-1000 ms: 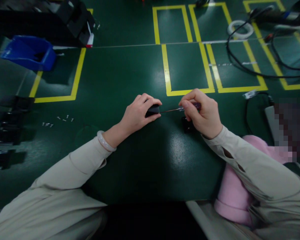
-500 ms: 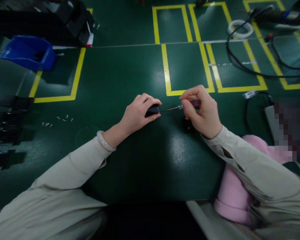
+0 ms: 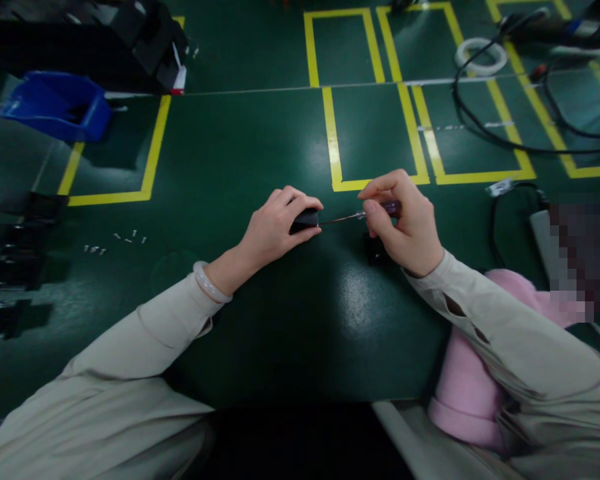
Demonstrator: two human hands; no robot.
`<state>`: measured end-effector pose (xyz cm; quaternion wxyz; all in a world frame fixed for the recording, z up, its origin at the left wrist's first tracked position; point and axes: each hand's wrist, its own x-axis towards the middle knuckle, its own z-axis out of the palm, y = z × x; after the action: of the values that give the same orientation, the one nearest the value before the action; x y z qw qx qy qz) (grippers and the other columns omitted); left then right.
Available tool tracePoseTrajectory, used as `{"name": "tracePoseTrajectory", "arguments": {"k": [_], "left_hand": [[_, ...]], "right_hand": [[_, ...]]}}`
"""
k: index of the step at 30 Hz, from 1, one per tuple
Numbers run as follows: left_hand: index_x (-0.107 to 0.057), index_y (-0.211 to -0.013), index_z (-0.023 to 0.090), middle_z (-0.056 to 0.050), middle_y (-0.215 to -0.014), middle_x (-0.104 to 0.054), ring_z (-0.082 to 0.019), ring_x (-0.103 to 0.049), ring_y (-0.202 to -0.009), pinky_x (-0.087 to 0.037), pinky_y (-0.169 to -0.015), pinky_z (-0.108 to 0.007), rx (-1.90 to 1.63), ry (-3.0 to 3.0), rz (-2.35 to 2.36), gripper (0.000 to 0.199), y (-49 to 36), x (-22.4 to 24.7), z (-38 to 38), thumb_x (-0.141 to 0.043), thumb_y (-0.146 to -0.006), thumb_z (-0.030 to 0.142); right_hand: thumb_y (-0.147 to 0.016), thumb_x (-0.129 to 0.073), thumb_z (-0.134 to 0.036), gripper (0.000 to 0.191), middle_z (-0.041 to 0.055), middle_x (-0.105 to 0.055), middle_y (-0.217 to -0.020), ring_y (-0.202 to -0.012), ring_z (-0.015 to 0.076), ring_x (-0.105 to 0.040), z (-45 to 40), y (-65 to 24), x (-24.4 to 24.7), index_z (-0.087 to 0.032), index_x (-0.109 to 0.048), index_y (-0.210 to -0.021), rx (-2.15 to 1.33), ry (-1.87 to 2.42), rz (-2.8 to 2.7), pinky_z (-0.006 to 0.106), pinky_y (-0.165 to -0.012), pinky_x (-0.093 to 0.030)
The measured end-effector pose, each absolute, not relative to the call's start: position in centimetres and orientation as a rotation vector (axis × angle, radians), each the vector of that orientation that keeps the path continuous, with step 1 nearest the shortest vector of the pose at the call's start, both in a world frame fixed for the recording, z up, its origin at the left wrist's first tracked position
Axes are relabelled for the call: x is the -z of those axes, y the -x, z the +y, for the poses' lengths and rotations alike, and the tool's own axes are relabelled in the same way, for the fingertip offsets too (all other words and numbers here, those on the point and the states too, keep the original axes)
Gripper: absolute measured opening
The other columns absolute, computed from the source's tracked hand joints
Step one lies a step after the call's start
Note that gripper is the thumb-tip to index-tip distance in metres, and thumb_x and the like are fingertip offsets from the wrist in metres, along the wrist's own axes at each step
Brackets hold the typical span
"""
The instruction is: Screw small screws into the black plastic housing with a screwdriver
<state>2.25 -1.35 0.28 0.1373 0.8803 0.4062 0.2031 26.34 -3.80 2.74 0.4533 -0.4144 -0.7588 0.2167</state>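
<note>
Near the middle of the green table, my left hand (image 3: 279, 225) grips a small black part (image 3: 306, 221) between thumb and fingers. My right hand (image 3: 405, 223) is closed around the purple handle of a screwdriver (image 3: 341, 219), whose thin shaft points left. Its tip meets the right end of the black part, close to my left thumb; the exact contact is too small to make out. Another small black piece (image 3: 375, 250) lies on the table just below my right hand, partly covered by it.
Several small screws (image 3: 95, 249) lie at the left, beside black parts (image 3: 20, 253) along the edge. A blue bin (image 3: 93, 113) stands at the upper left. Cables (image 3: 480, 133) and a white ring (image 3: 503, 59) are at the upper right. Pink cloth (image 3: 467, 393) lies by my right sleeve.
</note>
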Motion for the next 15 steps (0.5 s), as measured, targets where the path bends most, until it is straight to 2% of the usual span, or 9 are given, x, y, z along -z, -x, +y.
{"name": "tracePoseTrajectory", "arguments": {"k": [3,8,15], "left_hand": [[-0.059,-0.122,0.022,-0.008,-0.118,-0.061,-0.025,-0.056,-0.108,-0.048,-0.094,-0.041,-0.591,-2.538,1.175,0.033,-2.25,-0.27,-1.33,-0.064,-0.092,0.037],[-0.058,-0.122,0.023,-0.008,-0.118,-0.061,-0.025,-0.056,-0.108,-0.048,-0.094,-0.041,-0.593,-2.534,1.179,0.033,-2.27,-0.2,-1.34,-0.063,-0.093,0.039],[-0.059,-0.122,0.022,-0.008,-0.118,-0.06,-0.025,-0.056,-0.107,-0.048,-0.093,-0.04,-0.595,-2.543,1.174,0.033,-2.27,-0.29,-1.38,-0.064,-0.093,0.037]], "right_hand": [[-0.097,-0.051,-0.035,0.015,-0.002,-0.061,-0.076,-0.067,0.0106,-0.062,-3.79,-26.36,-2.85,-0.022,-0.057,-0.094,-0.537,1.033,-1.886,0.028,-0.061,-0.049],[-0.097,-0.054,-0.037,0.018,-0.0044,-0.06,-0.067,-0.06,0.0086,-0.06,-3.75,-26.38,-2.73,-0.022,-0.056,-0.089,-0.582,1.031,-1.889,0.026,-0.057,-0.046],[-0.098,-0.051,-0.036,0.017,-0.0032,-0.056,-0.072,-0.062,0.0106,-0.057,-3.7,-26.52,-2.28,-0.022,-0.056,-0.107,-0.574,1.028,-1.846,0.028,-0.058,-0.045]]}}
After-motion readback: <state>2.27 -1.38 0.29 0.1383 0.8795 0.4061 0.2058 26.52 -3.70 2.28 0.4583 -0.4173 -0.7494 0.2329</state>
